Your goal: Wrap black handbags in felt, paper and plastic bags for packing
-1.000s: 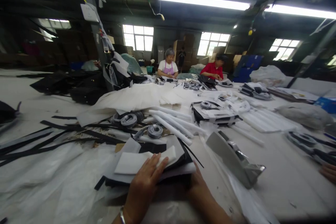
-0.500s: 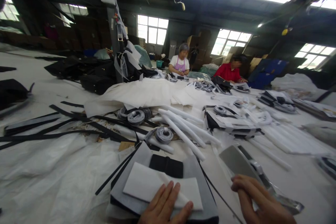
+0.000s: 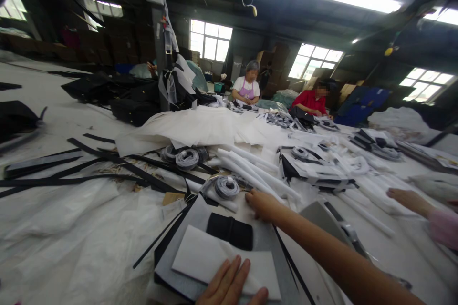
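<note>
My left hand (image 3: 232, 286) lies flat, fingers stretched, on a folded white foam sheet (image 3: 203, 252). Under that sheet is a flat black piece with a grey-white lining (image 3: 171, 257), and a black strap band (image 3: 230, 231) shows just above the foam. My right hand (image 3: 263, 205) reaches across to the far side of this piece, its fingers bent and loosely apart. Its fingertips are close to a grey coil in clear wrap (image 3: 226, 187) and white foam tubes (image 3: 250, 171); contact is not clear. Beneath my right forearm lies a grey panel with a shiny wrapped edge (image 3: 322, 219).
Another person's hand (image 3: 410, 198) in a pink sleeve reaches in from the right. Black straps (image 3: 118, 167) and thin clear plastic (image 3: 86, 238) spread at left. White sheets (image 3: 200, 126) are heaped behind. Two people (image 3: 246, 88) work across the table, near a post (image 3: 161, 57).
My right hand has left the grey panel and stretched forward and left toward the coil and tubes. My left hand stays on the foam sheet. A pink-sleeved hand has come in at right.
</note>
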`<move>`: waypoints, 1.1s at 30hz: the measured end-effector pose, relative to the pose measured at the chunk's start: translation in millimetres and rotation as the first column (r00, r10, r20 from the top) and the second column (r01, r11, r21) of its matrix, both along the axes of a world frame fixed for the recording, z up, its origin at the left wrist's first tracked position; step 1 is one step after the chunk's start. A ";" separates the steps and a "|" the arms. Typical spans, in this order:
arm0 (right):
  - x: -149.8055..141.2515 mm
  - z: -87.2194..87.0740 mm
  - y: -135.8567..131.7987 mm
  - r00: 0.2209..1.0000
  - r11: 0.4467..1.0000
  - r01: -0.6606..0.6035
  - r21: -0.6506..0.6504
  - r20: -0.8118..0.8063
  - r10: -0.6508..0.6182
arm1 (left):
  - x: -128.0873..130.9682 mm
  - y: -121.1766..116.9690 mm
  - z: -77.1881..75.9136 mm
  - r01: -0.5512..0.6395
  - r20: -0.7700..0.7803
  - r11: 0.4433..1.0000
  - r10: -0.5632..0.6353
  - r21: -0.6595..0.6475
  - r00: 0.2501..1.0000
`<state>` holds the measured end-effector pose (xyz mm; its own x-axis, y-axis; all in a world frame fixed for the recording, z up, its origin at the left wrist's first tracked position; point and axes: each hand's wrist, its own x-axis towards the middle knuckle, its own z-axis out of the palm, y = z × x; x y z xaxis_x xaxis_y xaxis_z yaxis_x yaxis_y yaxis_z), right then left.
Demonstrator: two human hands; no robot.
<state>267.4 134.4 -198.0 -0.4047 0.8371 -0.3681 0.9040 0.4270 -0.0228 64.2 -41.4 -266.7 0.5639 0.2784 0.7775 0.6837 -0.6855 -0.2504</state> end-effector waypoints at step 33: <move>43.6 74.2 19.6 0.925 0.993 0.040 -0.111 -0.372 -0.079 | 10.1 5.4 -10.5 -0.022 0.100 0.996 0.013 0.092 0.995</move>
